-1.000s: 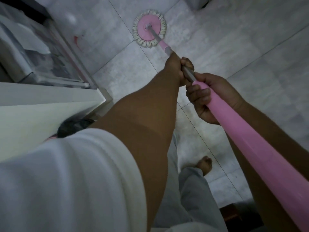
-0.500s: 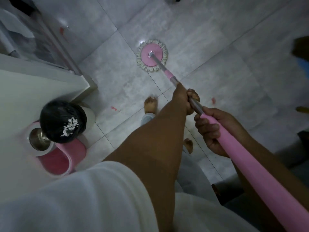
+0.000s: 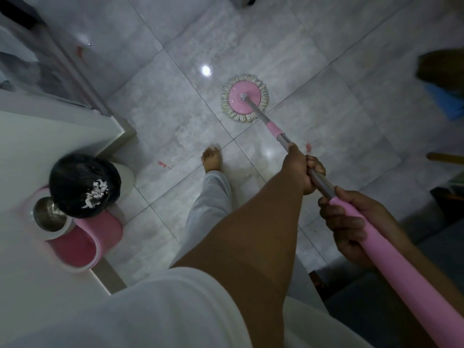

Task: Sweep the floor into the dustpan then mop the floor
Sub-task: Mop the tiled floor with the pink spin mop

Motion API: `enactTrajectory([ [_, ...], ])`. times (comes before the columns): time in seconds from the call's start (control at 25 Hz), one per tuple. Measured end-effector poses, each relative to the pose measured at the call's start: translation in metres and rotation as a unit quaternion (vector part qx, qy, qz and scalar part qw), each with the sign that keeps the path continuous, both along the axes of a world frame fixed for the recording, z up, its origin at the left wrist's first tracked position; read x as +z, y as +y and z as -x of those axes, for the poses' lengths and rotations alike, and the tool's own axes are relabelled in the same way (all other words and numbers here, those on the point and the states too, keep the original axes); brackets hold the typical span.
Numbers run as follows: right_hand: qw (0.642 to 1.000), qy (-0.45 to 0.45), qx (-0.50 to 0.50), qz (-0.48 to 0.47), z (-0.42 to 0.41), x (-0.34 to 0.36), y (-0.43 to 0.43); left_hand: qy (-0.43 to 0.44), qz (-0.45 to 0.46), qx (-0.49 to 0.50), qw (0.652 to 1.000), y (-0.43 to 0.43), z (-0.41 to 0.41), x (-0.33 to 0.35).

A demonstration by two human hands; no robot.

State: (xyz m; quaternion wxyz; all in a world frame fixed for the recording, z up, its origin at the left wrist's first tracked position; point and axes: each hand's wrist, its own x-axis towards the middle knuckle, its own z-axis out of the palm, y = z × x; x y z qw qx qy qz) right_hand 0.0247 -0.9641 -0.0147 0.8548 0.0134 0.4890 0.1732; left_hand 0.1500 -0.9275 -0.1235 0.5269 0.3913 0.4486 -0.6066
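Mop head (image 3: 244, 97) lies flat on the tiled floor (image 3: 326, 71) at 12 o'clock, strands spread for full contact. L hand (image 3: 300, 169) has its fingers (image 3: 315, 165) clenched round the steel shaft (image 3: 322, 183) to steer. R hand (image 3: 351, 222) grasps the pink grip (image 3: 391, 262) at 4 o'clock for thrust. Floor sheen prob. wet; dim view.

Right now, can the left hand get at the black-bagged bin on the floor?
Probably not yet: the left hand grips the mop pole, and the bin sits down on the floor off to the left. Nothing blocks the way, though.
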Motion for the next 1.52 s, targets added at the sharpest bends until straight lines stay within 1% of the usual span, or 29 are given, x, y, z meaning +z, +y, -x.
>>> enactTrajectory([
  [0.2, 0.999, -0.027, 0.024, 0.007, -0.069, -0.009, -0.014, -0.007, 0.017, 0.008, 1.0, -0.015, -0.068, -0.01],
  [0.28, 0.998, -0.047, 0.031, 0.002, -0.113, -0.015, -0.017, -0.018, 0.019, 0.011, 1.0, -0.019, -0.113, -0.016],
  [0.48, 0.997, -0.051, 0.048, 0.016, -0.23, -0.038, -0.024, -0.04, 0.024, 0.022, 0.999, -0.024, -0.235, -0.028],
  [0.64, 0.993, -0.071, 0.089, 0.014, -0.326, -0.053, -0.027, -0.06, 0.031, 0.057, 0.996, -0.021, -0.33, -0.034],
  [0.84, 0.989, -0.074, 0.125, 0.011, -0.413, -0.065, -0.018, -0.078, 0.019, 0.088, 0.993, -0.004, -0.413, -0.044],
  [0.96, 0.989, -0.075, 0.129, 0.001, -0.431, -0.07, -0.012, -0.079, 0.006, 0.102, 0.992, 0.003, -0.429, -0.051],
  [1.08, 0.988, -0.083, 0.132, -0.012, -0.426, -0.065, -0.018, -0.086, -0.007, 0.097, 0.992, -0.001, -0.424, -0.045],
  [1.16, 0.988, -0.065, 0.137, -0.014, -0.416, -0.054, -0.029, -0.083, -0.02, 0.1, 0.991, -0.008, -0.413, -0.036],
  [1.36, 0.998, -0.009, 0.069, 0.004, -0.38, -0.019, -0.062, -0.037, -0.03, 0.05, 0.998, -0.045, -0.38, -0.003],
  [1.52, 0.999, -0.006, 0.043, -0.006, -0.396, -0.01, -0.082, -0.037, -0.021, -0.012, 0.999, -0.07, -0.397, 0.004],
])
